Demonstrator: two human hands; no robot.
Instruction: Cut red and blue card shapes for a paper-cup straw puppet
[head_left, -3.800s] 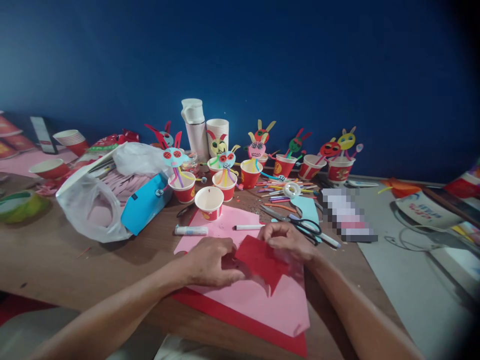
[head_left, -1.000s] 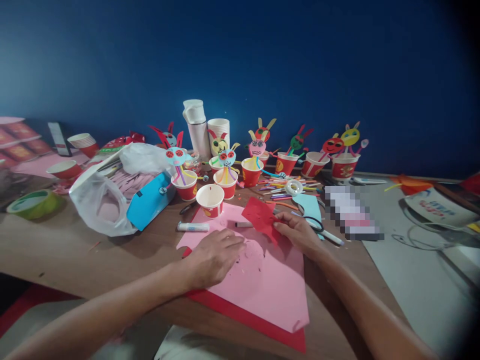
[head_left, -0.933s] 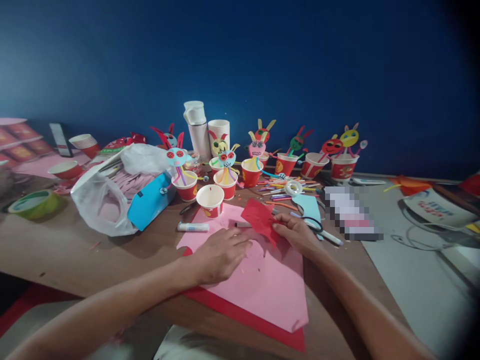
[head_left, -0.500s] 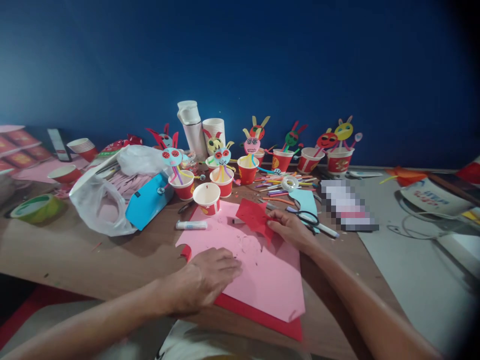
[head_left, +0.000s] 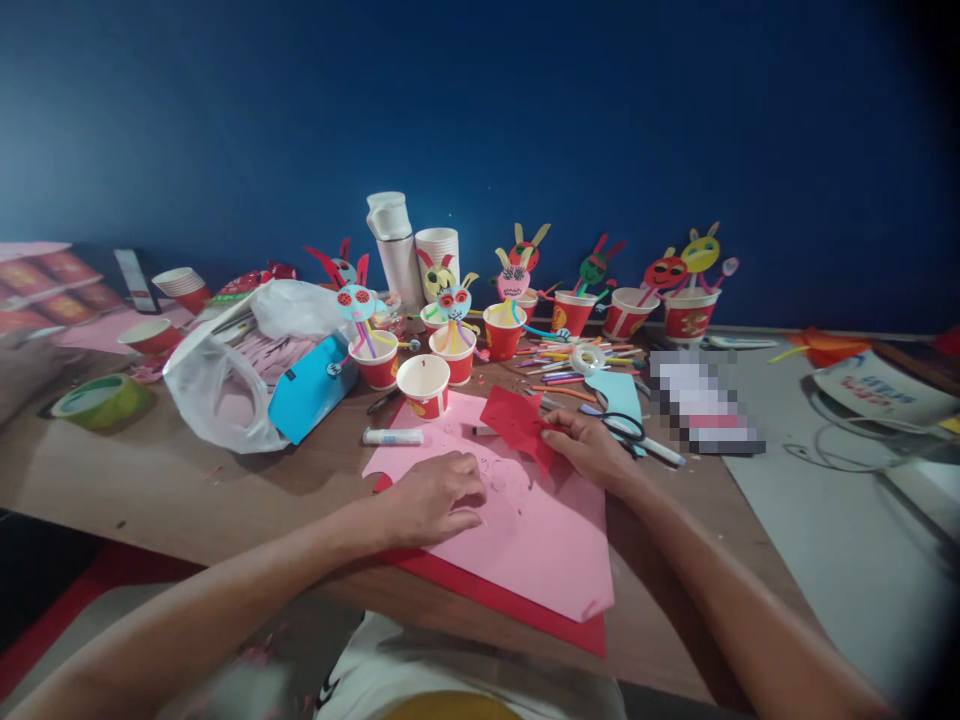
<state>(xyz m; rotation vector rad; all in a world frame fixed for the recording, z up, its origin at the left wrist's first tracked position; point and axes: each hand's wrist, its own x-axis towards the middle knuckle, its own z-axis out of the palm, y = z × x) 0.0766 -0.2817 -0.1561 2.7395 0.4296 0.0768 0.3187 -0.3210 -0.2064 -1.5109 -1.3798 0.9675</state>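
Note:
At the right side of the pink paper sheet (head_left: 547, 555), my right hand (head_left: 592, 445) pinches the edge of a piece of red paper (head_left: 514, 425) between thumb and fingers. My left hand (head_left: 435, 500) is over the left part of the pink sheet, fingers curled and thumb apart from them, with nothing visible in it. Small dark scraps and marks lie on the sheet beside its fingertips. A larger red sheet (head_left: 577, 632) shows beneath the pink one. Partly under the held red paper is a dark-tipped marker (head_left: 484, 431). Black-handled scissors (head_left: 624, 428) rest right of my right hand.
A white glue stick (head_left: 393, 437) and an empty paper cup (head_left: 424, 388) stand near the sheet's far left corner. Behind are several cups with paper figures (head_left: 454, 340), pipe cleaners (head_left: 555, 378) and clear tape (head_left: 587, 358). Left are a plastic bag (head_left: 214, 400) and green tape (head_left: 105, 400).
My left hand has lifted slightly and its thumb has moved apart from the fingers. My right hand keeps hold of the red paper. The whole view has shifted a little.

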